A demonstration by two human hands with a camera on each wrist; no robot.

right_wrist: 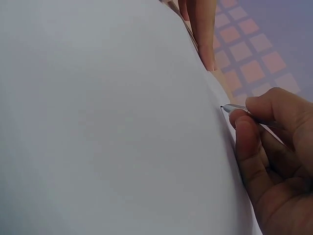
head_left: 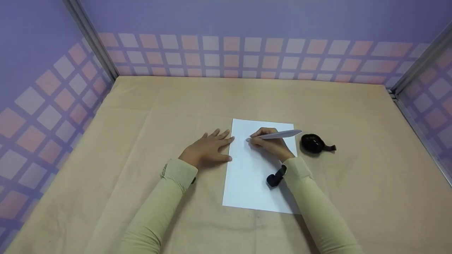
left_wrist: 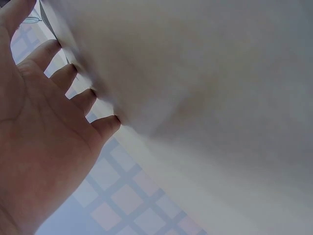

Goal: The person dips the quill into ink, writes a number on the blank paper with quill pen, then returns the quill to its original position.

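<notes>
We see right hand point(head_left: 272, 144) pinching pen point(head_left: 279, 134), tip touching white paper point(head_left: 252, 176) near its top edge. Left hand point(head_left: 208, 150) lies flat, fingers point(left_wrist: 73, 76) straight, on tan surface point(head_left: 141, 123) at paper's left edge. Black object point(head_left: 313, 143) sits just right. We judge: paper barely held; firm stroke could slide it.

One sheet of paper point(head_left: 254, 176), one pen point(head_left: 279, 134), two hands, one black object point(head_left: 313, 143).
</notes>
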